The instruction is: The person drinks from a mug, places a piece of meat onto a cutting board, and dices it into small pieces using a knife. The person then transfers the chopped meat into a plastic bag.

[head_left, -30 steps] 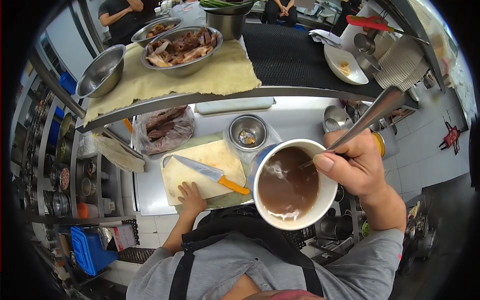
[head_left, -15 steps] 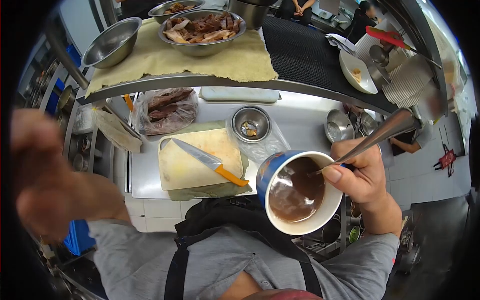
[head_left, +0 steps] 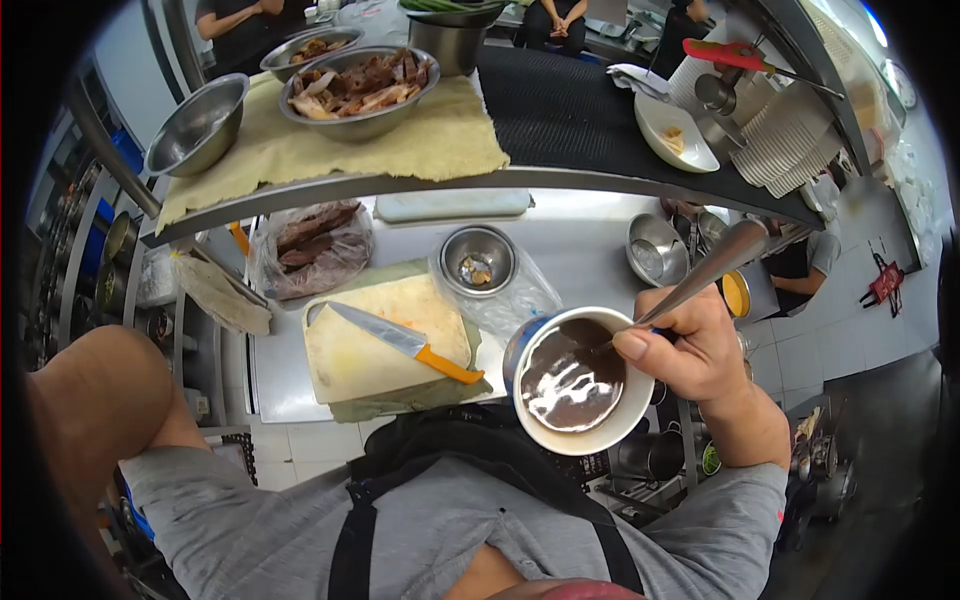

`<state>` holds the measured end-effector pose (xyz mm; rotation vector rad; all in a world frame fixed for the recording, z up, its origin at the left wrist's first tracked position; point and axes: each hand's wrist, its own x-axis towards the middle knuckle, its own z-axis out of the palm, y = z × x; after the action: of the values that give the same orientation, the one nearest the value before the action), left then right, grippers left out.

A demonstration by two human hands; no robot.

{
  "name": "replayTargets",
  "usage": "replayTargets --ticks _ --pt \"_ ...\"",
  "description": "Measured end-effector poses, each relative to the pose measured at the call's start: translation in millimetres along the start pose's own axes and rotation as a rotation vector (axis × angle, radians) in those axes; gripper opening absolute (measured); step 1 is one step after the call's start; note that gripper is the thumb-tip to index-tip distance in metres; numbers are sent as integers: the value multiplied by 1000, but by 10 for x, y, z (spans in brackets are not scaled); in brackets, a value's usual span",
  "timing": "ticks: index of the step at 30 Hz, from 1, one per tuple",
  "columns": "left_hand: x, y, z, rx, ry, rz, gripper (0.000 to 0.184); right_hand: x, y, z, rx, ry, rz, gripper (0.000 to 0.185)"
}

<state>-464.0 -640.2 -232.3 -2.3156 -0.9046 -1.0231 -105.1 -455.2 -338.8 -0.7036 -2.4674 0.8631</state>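
My right hand (head_left: 690, 345) is closed around the handle side of a blue-and-white mug (head_left: 640, 400), its thumb pressed on a metal spoon (head_left: 705, 270). Brown liquid (head_left: 575, 385) fills much of the mug, and the spoon's lower end dips into it. My left hand (head_left: 95, 400) is raised close to the camera at the left edge; its fingers cannot be made out. On the counter below, an orange-handled knife (head_left: 400, 340) lies across a cutting board (head_left: 375, 365). Beside the board, a small metal bowl (head_left: 478, 260) with some pale bits stands on a plastic bag (head_left: 535, 295).
A bag of dark meat (head_left: 310, 245) lies at the counter's back left. Overhead, a shelf (head_left: 560, 130) carries a bowl of cooked meat pieces (head_left: 360, 90), an empty metal bowl (head_left: 198, 125) and a white dish (head_left: 675, 135). Several people stand or sit beyond the shelf.
My left hand has turned and swung so that its fingers no longer show. The view has shifted a little. My right hand still holds the mug and spoon.
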Motion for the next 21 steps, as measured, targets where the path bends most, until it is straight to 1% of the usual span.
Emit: replayTargets --ticks 1,3,5,7,9,11,12,13,15,17,19,21 --pt "-27 -26 -1 5 -1 -20 40 -26 -18 -17 -8 19 -8 25" --pt "-109 -9 6 47 -22 -56 41 -27 -21 -35 -14 -40 7 29" --pt "-236 16 12 103 -15 -115 41 -69 -8 -58 -45 -88 83 33" --pt "-293 -21 30 136 -8 -161 41 -50 -90 -109 -101 -138 74 33" --pt "-283 -50 -7 152 1 -209 42 26 -213 -105 25 -60 -1 30" --pt "-232 -39 -93 171 -3 -242 42 76 -445 -152 -32 -117 92 23" --pt "-217 -13 -128 185 1 -253 43 77 -459 -105 -24 -44 35 26" --pt "-218 14 -154 200 -1 -260 43 110 -458 -91 -33 -34 -20 26" --pt "-223 68 -211 217 10 -267 43 171 -471 -110 -44 -3 -198 26" --pt "-234 122 -237 229 1 -286 44 221 -525 -79 10 -17 -169 26" --pt "-236 175 -254 238 -2 -292 45 283 -575 -114 14 -14 -246 26" --pt "-243 228 -272 240 -9 -299 45 317 -661 -156 6 -56 -247 25"
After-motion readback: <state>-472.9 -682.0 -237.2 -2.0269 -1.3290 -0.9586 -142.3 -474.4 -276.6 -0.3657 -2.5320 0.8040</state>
